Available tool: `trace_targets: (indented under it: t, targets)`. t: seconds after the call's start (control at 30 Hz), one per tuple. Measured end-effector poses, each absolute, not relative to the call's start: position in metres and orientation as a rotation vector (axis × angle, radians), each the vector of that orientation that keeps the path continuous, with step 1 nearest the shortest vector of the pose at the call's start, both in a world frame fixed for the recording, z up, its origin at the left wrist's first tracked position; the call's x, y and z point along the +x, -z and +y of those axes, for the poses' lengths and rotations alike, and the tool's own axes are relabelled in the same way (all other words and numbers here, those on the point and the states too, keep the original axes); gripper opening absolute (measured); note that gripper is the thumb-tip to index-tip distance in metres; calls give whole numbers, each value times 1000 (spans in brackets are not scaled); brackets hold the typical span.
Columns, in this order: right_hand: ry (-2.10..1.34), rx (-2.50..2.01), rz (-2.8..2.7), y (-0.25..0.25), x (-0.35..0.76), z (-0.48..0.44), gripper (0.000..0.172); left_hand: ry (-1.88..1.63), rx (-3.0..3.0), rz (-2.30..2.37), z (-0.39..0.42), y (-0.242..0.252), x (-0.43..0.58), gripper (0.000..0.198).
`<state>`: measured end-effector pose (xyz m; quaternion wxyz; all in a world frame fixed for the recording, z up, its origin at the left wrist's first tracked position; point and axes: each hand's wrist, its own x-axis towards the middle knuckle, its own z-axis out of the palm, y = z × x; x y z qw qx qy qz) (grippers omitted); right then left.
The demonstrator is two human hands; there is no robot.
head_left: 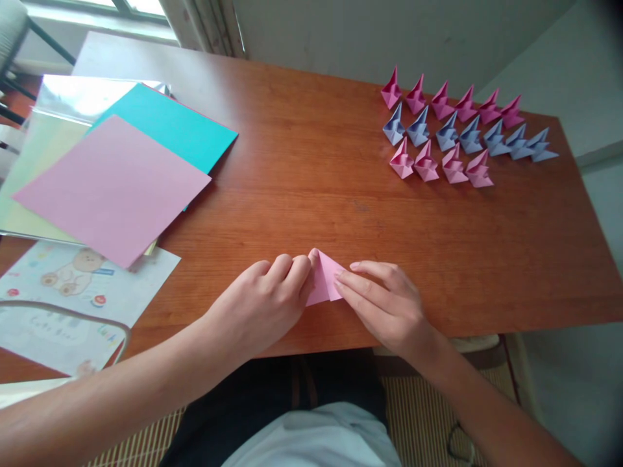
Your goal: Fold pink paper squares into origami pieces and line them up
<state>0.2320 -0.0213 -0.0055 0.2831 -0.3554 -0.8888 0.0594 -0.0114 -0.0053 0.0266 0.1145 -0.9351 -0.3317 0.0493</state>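
Your pink paper (325, 280) lies on the counter (311, 168), its long way and tip pointing away from you. Your curled left hand (270, 292) and flat right hand (384, 299) press its sides.

A reddish-brown wooden desk (311, 162) fills most of the view, its grain glossy under soft daylight. Behind its far edge stands a plain pale wall (389, 32). Past the far left corner, 1 window (121, 8) glows bright beside a pale curtain (204, 26), with a dark-framed chair (12, 39) near it. Under the near edge lies a woven straw mat (423, 415).
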Motion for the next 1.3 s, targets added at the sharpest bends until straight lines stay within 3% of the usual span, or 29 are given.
trace_targets:
  t: [0.2,0.87,1.3]
  targets:
    - [-123,-900,-2415,2,229,-17,29,-158,-2745,-992,-5,-27,-11,46]
    - [-231,-866,-2519,1,240,-14,33,-186,-2797,-1058,-6,-30,-11,47]
    - [-79,-936,-2553,1,236,-24,35,-101,-2745,-1072,-7,-28,-11,45]
